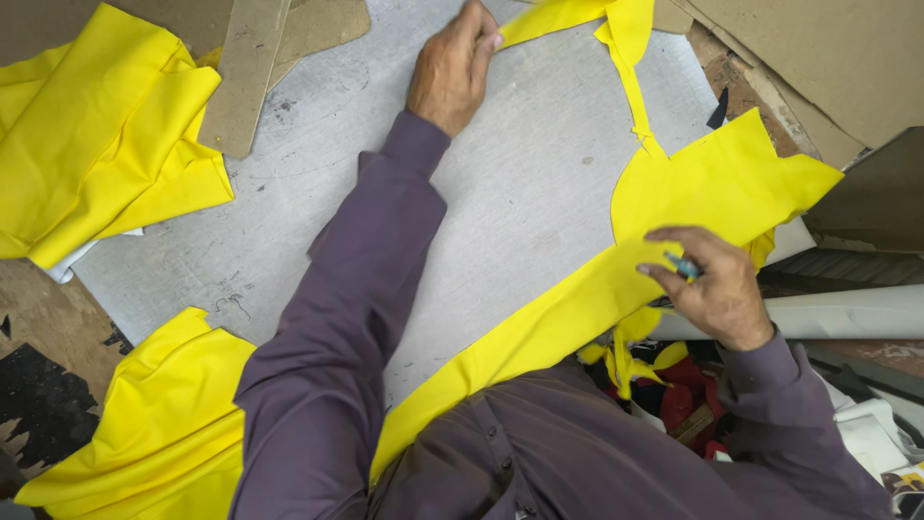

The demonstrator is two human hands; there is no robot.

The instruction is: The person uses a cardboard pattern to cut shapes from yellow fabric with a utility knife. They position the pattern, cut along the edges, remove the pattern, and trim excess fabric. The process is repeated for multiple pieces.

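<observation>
Left fingers (pixel 481 39) pinch the narrow end of the yellow fabric strip (pixel 630 72); right fingers (pixel 679 260) close around a small blue tool, pressing the wide yellow fabric piece (pixel 712 188) onto the grey table (pixel 500 193). Uneven pulling could tear the thin strip.

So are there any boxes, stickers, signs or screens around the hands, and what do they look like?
No screens, signs or readable labels show.
Cardboard sheets: top right corner, flat, plain brown.
Cardboard strip: top left, long, narrow, brown, lying on the grey table.
Printed scrap: bottom right edge, small, too blurred to tell what it is.
Left hand pinches yellow fabric; right hand rests on it, holding a small blue thing.
</observation>
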